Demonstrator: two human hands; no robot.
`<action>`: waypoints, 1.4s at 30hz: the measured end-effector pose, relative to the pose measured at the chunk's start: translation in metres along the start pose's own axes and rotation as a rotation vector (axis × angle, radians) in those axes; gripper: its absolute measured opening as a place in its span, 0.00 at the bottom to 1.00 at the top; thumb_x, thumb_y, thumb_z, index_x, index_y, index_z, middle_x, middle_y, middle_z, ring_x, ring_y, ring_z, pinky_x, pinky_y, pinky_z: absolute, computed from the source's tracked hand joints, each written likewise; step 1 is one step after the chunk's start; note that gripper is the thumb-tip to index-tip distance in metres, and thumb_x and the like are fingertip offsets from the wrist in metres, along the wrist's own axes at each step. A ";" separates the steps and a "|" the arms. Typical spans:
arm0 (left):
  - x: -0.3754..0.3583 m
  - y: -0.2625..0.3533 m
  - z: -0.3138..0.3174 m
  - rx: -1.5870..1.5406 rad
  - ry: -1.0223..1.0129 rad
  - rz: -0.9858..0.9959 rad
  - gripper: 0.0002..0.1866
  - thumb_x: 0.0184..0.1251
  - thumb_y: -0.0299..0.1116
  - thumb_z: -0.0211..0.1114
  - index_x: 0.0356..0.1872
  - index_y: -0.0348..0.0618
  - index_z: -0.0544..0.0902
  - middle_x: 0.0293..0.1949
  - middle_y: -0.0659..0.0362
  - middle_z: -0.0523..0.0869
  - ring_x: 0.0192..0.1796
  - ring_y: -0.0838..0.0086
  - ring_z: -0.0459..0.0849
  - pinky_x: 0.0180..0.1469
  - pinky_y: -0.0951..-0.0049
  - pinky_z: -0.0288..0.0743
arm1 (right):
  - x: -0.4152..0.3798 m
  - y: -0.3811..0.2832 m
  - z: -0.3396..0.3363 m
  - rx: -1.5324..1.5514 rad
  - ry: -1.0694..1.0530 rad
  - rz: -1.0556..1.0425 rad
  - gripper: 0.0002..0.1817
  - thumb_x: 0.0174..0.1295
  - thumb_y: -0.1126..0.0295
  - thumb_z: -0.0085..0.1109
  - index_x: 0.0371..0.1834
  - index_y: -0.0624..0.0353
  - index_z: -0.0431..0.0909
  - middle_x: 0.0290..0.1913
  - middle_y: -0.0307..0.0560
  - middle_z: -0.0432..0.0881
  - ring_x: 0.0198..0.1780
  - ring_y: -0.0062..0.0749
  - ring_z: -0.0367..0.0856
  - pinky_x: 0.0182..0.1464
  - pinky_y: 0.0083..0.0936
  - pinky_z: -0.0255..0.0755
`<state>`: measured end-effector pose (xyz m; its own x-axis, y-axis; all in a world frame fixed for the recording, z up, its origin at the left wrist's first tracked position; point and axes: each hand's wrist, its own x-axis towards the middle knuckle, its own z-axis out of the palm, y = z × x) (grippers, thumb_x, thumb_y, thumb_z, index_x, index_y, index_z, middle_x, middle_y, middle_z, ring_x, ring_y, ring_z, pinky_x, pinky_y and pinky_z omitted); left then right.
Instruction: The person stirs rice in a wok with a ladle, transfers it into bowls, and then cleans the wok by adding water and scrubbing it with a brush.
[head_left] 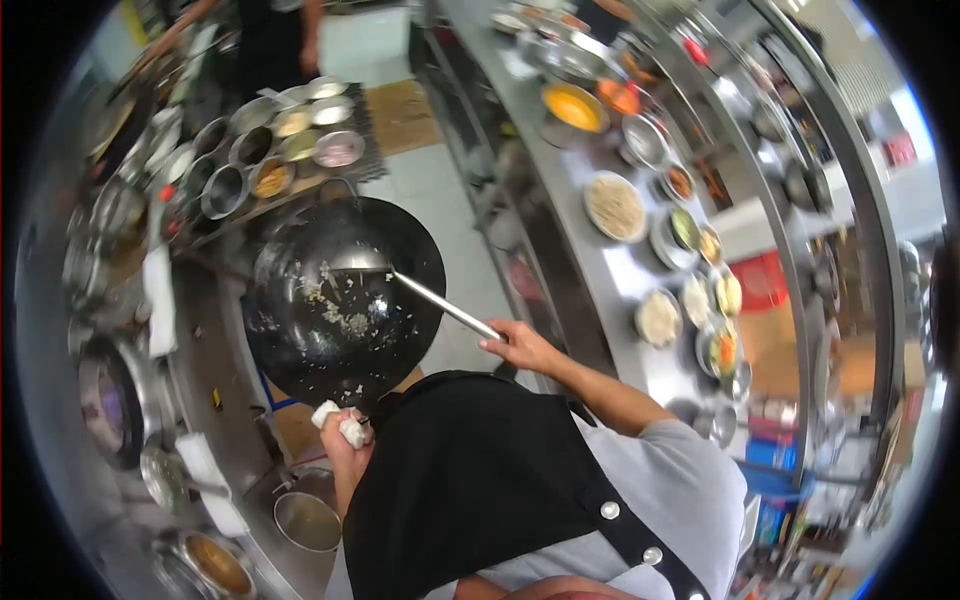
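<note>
A large dark wok [400, 235] is in front of my body, with bits of pale chopped food [350, 322] scattered over its inside. My right hand [520, 347] is closed around the end of a long metal wok spatula [445, 305], whose head lies inside the wok and is partly hard to make out. At the near rim, my left hand [345, 455] grips a bunched white cloth [340, 424]. Whether its fingers also hold the wok's handle under the cloth is hidden.
Several metal bowls of ingredients [272, 178] stand beyond the wok. To the right runs a steel counter [590, 270] with plates and a pot of orange liquid [573, 107]. A metal pot [307, 520] sits low at left. Another person [270, 45] stands at the far end.
</note>
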<state>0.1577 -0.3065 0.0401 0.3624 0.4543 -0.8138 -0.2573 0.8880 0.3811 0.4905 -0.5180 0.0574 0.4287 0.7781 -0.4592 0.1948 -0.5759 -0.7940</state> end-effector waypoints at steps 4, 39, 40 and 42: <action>-0.014 0.081 -0.097 -0.108 0.107 0.266 0.08 0.57 0.28 0.63 0.36 0.49 0.74 0.24 0.61 0.80 0.18 0.75 0.75 0.15 0.74 0.63 | 0.072 -0.109 0.079 -0.088 -0.060 -0.194 0.24 0.73 0.59 0.66 0.67 0.60 0.81 0.35 0.42 0.83 0.37 0.27 0.79 0.42 0.30 0.76; 0.039 0.499 -0.222 -1.033 0.893 0.897 0.07 0.60 0.32 0.68 0.35 0.50 0.77 0.26 0.65 0.78 0.23 0.76 0.77 0.19 0.72 0.62 | 0.676 -0.821 0.857 -0.394 -1.028 -0.415 0.18 0.67 0.64 0.64 0.53 0.63 0.76 0.46 0.57 0.83 0.44 0.49 0.83 0.45 0.39 0.77; 0.038 0.507 -0.221 -1.029 0.927 0.907 0.07 0.61 0.32 0.68 0.36 0.50 0.77 0.26 0.65 0.78 0.23 0.76 0.77 0.20 0.73 0.62 | 0.696 -0.816 0.885 -0.222 -1.153 -0.186 0.14 0.68 0.64 0.64 0.49 0.61 0.76 0.41 0.54 0.84 0.38 0.45 0.83 0.39 0.37 0.77; 0.033 0.529 -0.221 -1.018 0.986 0.925 0.07 0.61 0.32 0.67 0.36 0.49 0.77 0.26 0.65 0.78 0.23 0.76 0.77 0.20 0.73 0.63 | 0.696 -0.820 0.909 0.124 -1.338 0.294 0.09 0.70 0.64 0.63 0.39 0.57 0.76 0.30 0.47 0.84 0.25 0.37 0.83 0.27 0.33 0.77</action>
<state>-0.1644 0.1626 0.1183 -0.7836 0.1945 -0.5900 -0.6209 -0.2121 0.7547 -0.1722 0.7239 0.0262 -0.7420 0.3193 -0.5894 0.1363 -0.7891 -0.5990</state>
